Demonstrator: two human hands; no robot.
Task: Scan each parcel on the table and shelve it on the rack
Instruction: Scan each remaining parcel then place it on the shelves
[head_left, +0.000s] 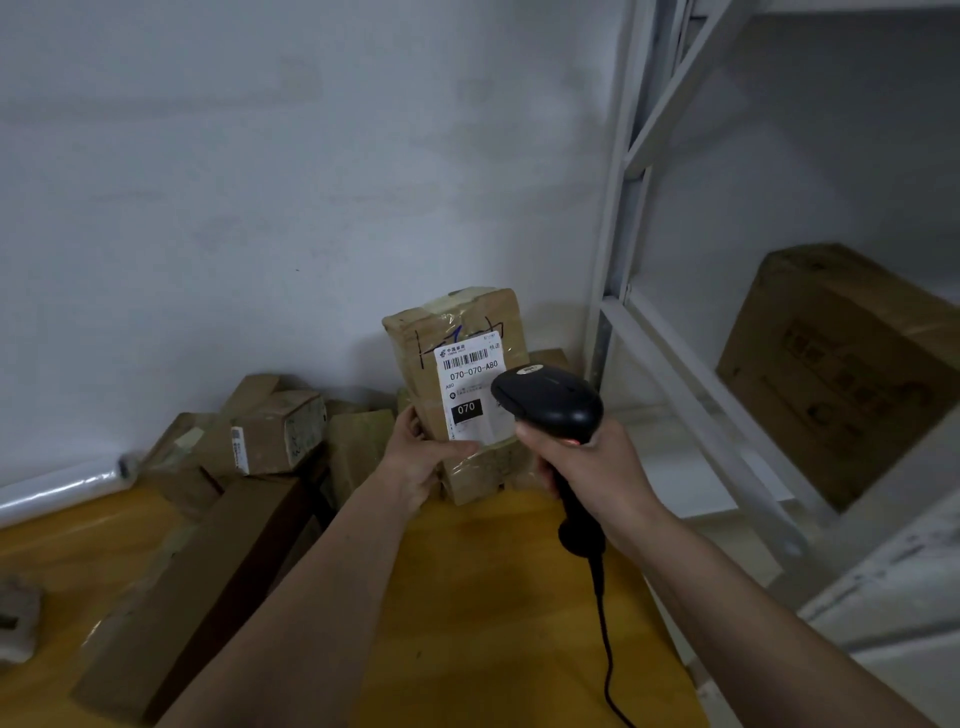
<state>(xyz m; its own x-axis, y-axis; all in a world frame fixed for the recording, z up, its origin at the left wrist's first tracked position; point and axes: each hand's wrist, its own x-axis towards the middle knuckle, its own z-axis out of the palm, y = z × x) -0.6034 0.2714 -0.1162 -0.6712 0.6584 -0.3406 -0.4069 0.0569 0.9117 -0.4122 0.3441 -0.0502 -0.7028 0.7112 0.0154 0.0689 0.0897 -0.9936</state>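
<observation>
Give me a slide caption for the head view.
Left hand holds labelled parcel upright while right hand aims scanner.

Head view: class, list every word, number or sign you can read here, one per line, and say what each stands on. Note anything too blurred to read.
"070-070-A80" on the white label of the parcel held in the left hand.
"070", white on a black block, lower on that label.
"A80", small, under the long code.
Barcode and logo line on top: too small to read.
Print on the box on the rack: blurred.
Labels on the small parcel: unreadable.
</observation>
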